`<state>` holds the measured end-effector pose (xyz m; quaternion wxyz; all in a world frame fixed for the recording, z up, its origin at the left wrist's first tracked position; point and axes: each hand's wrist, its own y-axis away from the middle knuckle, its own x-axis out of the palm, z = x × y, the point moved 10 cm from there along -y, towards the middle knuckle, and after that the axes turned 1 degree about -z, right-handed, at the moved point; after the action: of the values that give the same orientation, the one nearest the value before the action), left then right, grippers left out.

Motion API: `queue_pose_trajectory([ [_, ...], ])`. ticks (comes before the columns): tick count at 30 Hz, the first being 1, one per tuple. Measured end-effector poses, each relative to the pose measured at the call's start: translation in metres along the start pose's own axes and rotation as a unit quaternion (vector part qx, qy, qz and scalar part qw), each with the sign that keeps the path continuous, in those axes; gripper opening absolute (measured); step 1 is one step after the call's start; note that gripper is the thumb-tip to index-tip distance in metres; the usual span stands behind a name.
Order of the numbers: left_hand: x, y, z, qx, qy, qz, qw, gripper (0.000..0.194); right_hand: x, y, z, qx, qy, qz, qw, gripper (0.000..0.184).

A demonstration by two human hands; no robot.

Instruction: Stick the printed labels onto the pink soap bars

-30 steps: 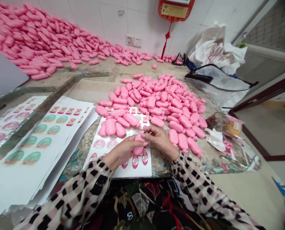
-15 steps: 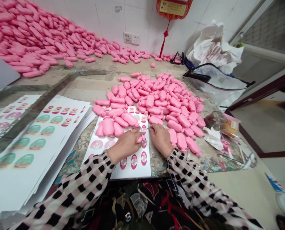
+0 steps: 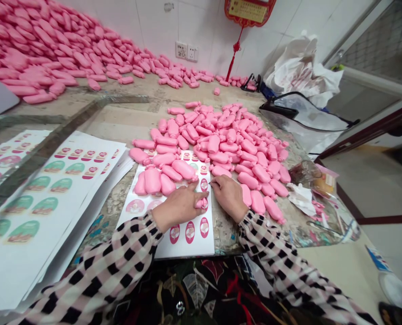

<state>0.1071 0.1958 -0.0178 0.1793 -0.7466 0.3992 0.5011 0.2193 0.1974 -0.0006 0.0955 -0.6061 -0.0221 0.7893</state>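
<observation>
My left hand [image 3: 180,205] rests on a white sticker sheet [image 3: 183,239] and is curled round a small pink bottle-shaped piece [image 3: 201,203], its forefinger stretched out on top. My right hand [image 3: 228,195] lies palm down at the sheet's right edge, fingertips pinched at an oval sticker [image 3: 204,184]; what they hold is hidden. A heap of pink pieces [image 3: 228,144] lies just beyond both hands, a few on the sheet.
Stacks of larger sticker sheets [image 3: 52,189] lie at the left. A huge pile of pink pieces [image 3: 52,49] banks against the back wall. Plastic bags [image 3: 302,72] and a clear bag [image 3: 305,117] sit at the right, with scraps [image 3: 302,194] near the table's right edge.
Both hands came down from holding the pink piece in the air to the sticker sheet; the right hand let go of it and now picks at the sheet.
</observation>
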Motion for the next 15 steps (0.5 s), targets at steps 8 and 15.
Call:
queue_pose_trajectory([
  [8,0.001,0.0,0.002,-0.001,0.007,0.006,1.0,0.046,0.001,-0.002,-0.002,-0.004,-0.035,0.01,0.999,0.017],
  [15,0.002,-0.001,0.002,0.004,-0.002,0.009,1.0,0.047,0.007,-0.004,-0.01,0.026,-0.098,0.028,0.994,0.016],
])
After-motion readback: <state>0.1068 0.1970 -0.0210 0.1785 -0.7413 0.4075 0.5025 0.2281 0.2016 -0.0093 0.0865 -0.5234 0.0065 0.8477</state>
